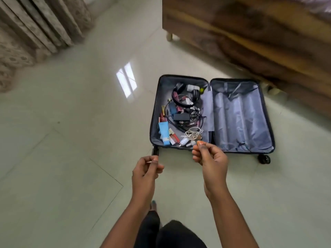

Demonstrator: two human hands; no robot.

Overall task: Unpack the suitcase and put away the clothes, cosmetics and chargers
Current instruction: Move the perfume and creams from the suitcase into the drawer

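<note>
An open dark suitcase (268,111) lies flat on the floor. Its left half holds a jumble: a blue tube (164,132), lipsticks and other small cosmetics (172,137), a black power adapter (181,117), black headphones (180,97), a coiled white cable (192,134) and a white charger plug (183,141). The right half shows only grey lining. My left hand (146,171) hovers just in front of the suitcase's near left corner, fingers loosely curled, holding nothing. My right hand (209,158) hangs over the near edge by the white cable, fingers loosely curled, nothing in it.
A wooden bed frame (250,33) stands behind and to the right of the suitcase. Patterned curtains (32,33) hang at the far left. Glossy tiled floor (71,140) stretches to the left. My legs (161,233) are at the bottom edge.
</note>
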